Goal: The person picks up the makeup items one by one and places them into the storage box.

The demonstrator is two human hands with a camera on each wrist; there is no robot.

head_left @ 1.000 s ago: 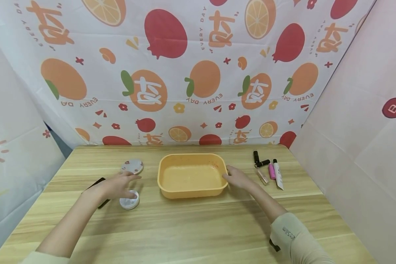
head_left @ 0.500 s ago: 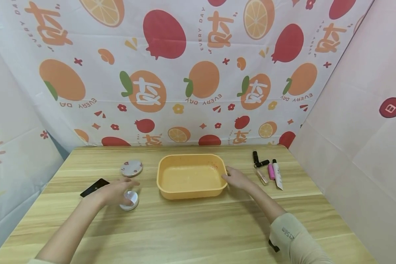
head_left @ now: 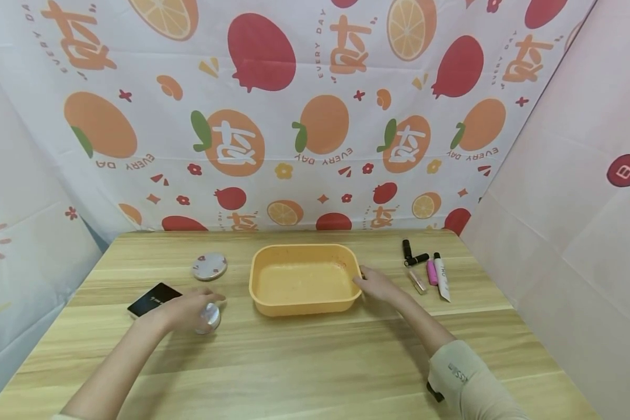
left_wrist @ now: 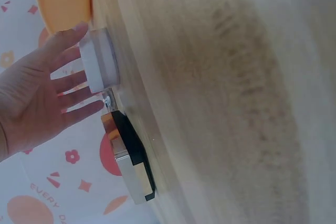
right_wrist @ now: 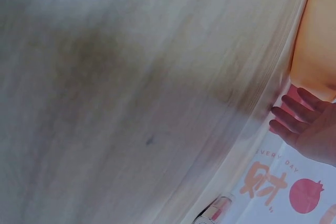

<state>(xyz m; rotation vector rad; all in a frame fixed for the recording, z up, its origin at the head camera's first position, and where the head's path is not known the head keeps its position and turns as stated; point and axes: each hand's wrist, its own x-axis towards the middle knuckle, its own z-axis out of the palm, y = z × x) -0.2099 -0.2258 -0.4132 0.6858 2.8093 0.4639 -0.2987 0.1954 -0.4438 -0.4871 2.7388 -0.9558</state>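
My left hand [head_left: 189, 310] is over a small white round jar [head_left: 210, 318] at the left. In the left wrist view, the fingers of the left hand [left_wrist: 47, 85] are spread behind the jar [left_wrist: 93, 64], with the thumb beside its edge; contact is unclear. A black flat case [head_left: 152, 298] lies partly behind that hand. At the right end of the yellow tray [head_left: 304, 309], my right hand [head_left: 379, 284] has its thumb at the rim. The right wrist view shows the right hand's [right_wrist: 310, 124] fingers extended beside the tray [right_wrist: 317, 40].
A patterned round lid or compact [head_left: 210, 266] lies behind the left hand. Right of the tray are black tubes [head_left: 417, 260], a clear slim tube [head_left: 417, 282], a pink tube [head_left: 432, 272] and a white tube [head_left: 443, 279]. Printed cloth [head_left: 283, 186] hangs behind the table.
The black case has tilted or turned and shows more of its top face. My left hand has shifted slightly, lower over the jar. The right hand and tray have hardly moved.
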